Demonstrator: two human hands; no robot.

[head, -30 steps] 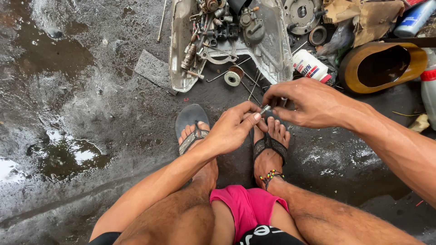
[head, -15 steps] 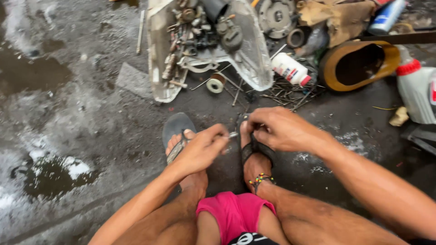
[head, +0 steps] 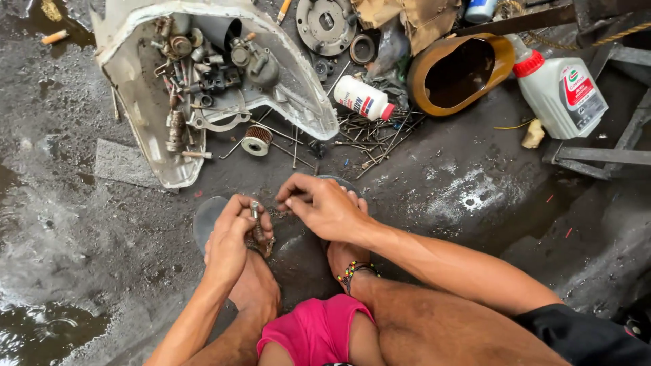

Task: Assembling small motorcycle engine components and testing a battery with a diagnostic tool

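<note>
One rusty bolt (head: 255, 224) stands upright, clamped in the left hand (head: 230, 240), beside the pinched-together right hand (head: 325, 207).

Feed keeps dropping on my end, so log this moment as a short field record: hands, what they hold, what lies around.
left hand: closed around a small rusty bolt, held upright
right hand: fingertips pinched together beside the bolt; what they pinch is too small to tell
ahead, left: white shell full of rusty parts
ahead, middle: white bottle with red cap, lying down; loose thin metal rods
ahead, right: brown curved cover, oil jug
ground: wet, dark
</note>
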